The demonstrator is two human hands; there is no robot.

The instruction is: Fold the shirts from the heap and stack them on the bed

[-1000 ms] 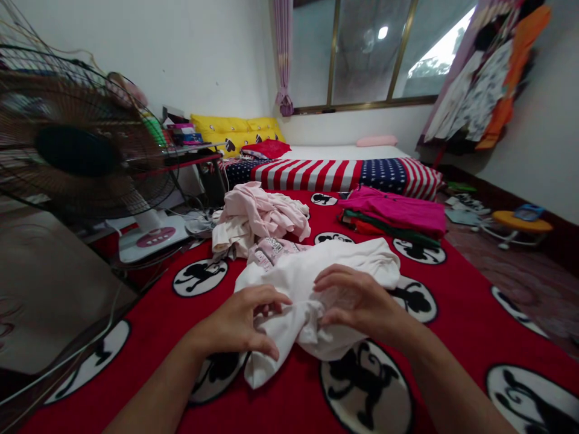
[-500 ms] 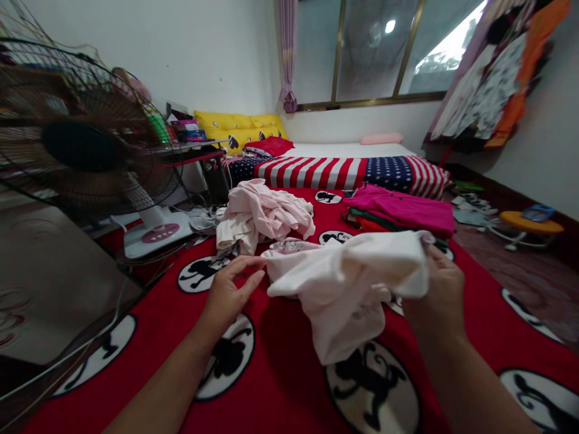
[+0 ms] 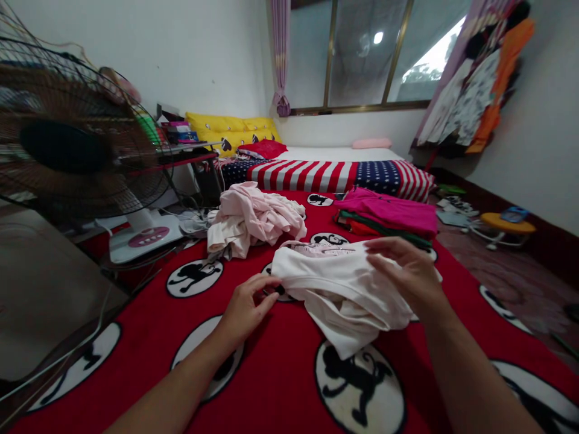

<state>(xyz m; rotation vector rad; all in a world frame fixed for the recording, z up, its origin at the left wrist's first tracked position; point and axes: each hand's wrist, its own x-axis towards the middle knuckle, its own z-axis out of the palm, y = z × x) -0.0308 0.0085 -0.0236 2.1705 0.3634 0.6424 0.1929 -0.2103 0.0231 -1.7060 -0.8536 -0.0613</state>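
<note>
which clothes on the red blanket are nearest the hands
The white garment, between the left hand and right hand; the pink pile and magenta-topped stack lie farther back.

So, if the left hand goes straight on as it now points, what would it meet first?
The left hand would probably meet the white garment at its left edge; whether they touch is unclear.

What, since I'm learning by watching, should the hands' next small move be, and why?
I'd probably have the right hand smooth the near part of the white garment: that part looks bunched and creased, with one corner jutting out, and the left hand is at the left edge.
</note>
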